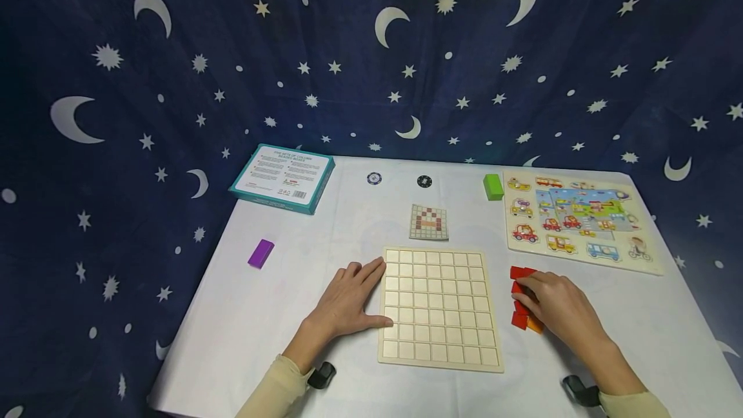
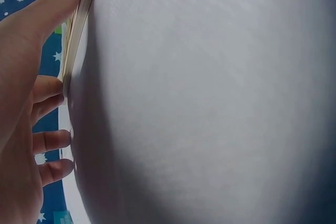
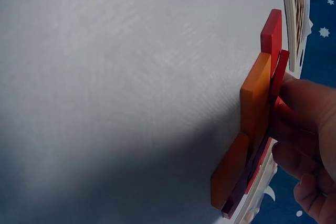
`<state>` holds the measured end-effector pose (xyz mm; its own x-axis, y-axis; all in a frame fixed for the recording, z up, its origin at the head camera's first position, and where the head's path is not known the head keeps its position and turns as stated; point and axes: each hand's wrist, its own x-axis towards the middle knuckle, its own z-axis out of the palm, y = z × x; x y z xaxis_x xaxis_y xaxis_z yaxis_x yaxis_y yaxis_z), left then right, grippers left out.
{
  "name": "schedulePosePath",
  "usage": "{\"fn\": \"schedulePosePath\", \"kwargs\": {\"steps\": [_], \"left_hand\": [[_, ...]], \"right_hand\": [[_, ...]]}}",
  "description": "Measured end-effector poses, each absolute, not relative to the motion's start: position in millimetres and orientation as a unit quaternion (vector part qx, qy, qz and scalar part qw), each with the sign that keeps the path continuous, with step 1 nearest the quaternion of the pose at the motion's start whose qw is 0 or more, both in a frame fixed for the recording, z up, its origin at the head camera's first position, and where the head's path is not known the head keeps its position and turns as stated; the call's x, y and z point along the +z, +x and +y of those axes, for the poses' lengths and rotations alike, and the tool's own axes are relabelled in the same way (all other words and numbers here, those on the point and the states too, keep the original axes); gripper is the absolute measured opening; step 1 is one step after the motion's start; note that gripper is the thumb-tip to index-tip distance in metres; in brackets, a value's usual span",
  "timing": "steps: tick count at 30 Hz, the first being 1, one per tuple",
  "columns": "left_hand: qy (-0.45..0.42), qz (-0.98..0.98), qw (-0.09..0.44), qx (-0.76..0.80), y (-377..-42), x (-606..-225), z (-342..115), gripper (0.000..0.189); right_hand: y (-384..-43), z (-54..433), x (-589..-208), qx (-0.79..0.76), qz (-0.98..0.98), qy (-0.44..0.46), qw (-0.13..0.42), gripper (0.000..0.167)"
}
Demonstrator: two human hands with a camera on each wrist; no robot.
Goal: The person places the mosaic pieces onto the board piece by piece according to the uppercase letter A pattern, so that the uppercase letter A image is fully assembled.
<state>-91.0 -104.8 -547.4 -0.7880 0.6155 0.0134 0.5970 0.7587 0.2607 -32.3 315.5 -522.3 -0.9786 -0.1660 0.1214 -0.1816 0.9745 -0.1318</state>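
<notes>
A wooden grid board [image 1: 438,308] with square cells lies flat in front of me. At its left edge rests my left hand [image 1: 345,302], thumb and fingertips touching the rim, fingers fairly straight. In the left wrist view the board's edge [image 2: 79,35] runs along the thumb. To the right of the board, my right hand [image 1: 560,308] pinches a red tile [image 3: 278,77] within a small group of tiles. Other red tiles [image 1: 519,320] and orange tiles [image 3: 255,95] lie around its fingertips, some overlapping. The fingers partly hide the group.
A pattern card [image 1: 429,222] lies beyond the board, with two round chips [image 1: 374,178] behind it. A teal box [image 1: 284,178] and purple block [image 1: 261,253] are on the left. On the right are a green block [image 1: 493,187] and a vehicle puzzle board [image 1: 516,244].
</notes>
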Motion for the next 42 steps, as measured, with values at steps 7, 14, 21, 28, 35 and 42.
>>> {"fn": "schedulePosePath", "kwargs": {"steps": [7, 14, 21, 28, 35, 42], "left_hand": [[0.322, 0.938, 0.037, 0.122, -90.7, -546.8, -105.1, 0.114], [0.324, 0.938, 0.035, 0.114, -90.9, -547.2, -105.1, 0.115], [0.328, 0.938, 0.024, 0.113, -91.0, -548.1, -106.1, 0.114], [0.330, 0.937, 0.022, 0.112, -90.9, -548.3, -106.8, 0.114], [0.328, 0.938, 0.025, 0.112, -90.4, -548.3, -108.5, 0.114], [0.327, 0.938, 0.031, 0.106, -91.0, -548.1, -108.1, 0.114]], "right_hand": [[-31.2, 313.5, -521.6, 0.094, -0.993, 0.060, 0.032, 0.038], [-31.7, 314.9, -523.0, 0.102, -0.992, 0.056, 0.039, 0.036], [-38.4, 310.9, -515.0, 0.103, -0.990, 0.078, 0.063, 0.035], [-52.3, 295.0, -503.9, 0.112, -0.981, 0.117, 0.105, 0.037], [-77.2, 266.9, -496.9, 0.128, -0.967, 0.175, 0.135, 0.036], [-101.6, 236.4, -494.0, 0.147, -0.953, 0.221, 0.145, 0.035]]}}
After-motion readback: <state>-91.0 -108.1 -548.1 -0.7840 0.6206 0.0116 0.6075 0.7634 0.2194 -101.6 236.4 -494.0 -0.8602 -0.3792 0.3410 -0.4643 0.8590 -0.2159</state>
